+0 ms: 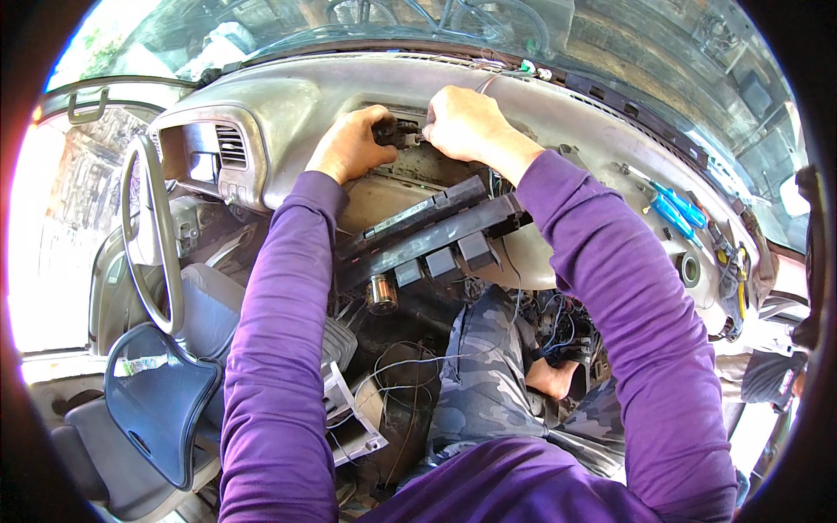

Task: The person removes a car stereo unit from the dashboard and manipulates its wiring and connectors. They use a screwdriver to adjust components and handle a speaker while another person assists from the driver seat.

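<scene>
Inside a vehicle, my left hand (352,144) grips a small dark part (400,133) in an open recess (410,162) of the dashboard. Just right of it, my right hand (459,122) is closed with its fingertips at the same part; exactly what they pinch is partly hidden. Below my hands a long black module (432,237) with relay-like boxes (442,261) and a copper-coloured cylinder (382,295) hangs at a slant, with loose wires around it.
Blue-handled screwdrivers (676,211) and yellow-handled pliers (741,279) lie on the dashboard's right. At left are the steering wheel (166,235) and a seat with a dark mesh cushion (161,401). A detached pale panel (357,418) and wires lie below, beside my camouflage-clad legs.
</scene>
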Demonstrator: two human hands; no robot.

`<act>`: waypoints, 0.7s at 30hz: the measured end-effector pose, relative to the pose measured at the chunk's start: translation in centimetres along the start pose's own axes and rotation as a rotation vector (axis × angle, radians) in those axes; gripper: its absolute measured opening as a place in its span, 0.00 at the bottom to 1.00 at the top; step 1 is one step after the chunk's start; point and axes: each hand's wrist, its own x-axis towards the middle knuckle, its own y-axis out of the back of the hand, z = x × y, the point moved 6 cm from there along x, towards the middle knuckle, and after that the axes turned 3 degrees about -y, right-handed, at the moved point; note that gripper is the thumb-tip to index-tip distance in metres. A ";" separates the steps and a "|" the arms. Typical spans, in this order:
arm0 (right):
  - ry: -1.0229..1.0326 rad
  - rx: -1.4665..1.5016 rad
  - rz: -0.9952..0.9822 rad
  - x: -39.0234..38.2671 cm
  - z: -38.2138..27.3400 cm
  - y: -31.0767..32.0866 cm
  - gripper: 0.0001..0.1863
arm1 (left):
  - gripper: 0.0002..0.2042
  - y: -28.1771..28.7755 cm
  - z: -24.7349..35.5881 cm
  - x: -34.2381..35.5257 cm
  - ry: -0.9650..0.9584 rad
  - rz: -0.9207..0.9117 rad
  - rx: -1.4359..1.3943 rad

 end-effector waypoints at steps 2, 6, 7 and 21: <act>-0.012 0.011 -0.013 0.1 0.2 0.1 0.14 | 0.25 0.0 0.2 0.1 -0.018 0.005 0.001; 0.002 0.023 0.023 0.2 0.1 0.3 0.14 | 0.25 0.1 0.3 0.0 0.029 -0.019 -0.003; 0.002 0.050 0.044 0.4 0.6 0.5 0.15 | 0.25 0.1 0.4 0.0 0.034 -0.022 -0.006; 0.086 0.129 0.057 0.1 -0.3 1.9 0.14 | 0.25 -0.4 -1.0 0.3 -0.004 0.013 -0.042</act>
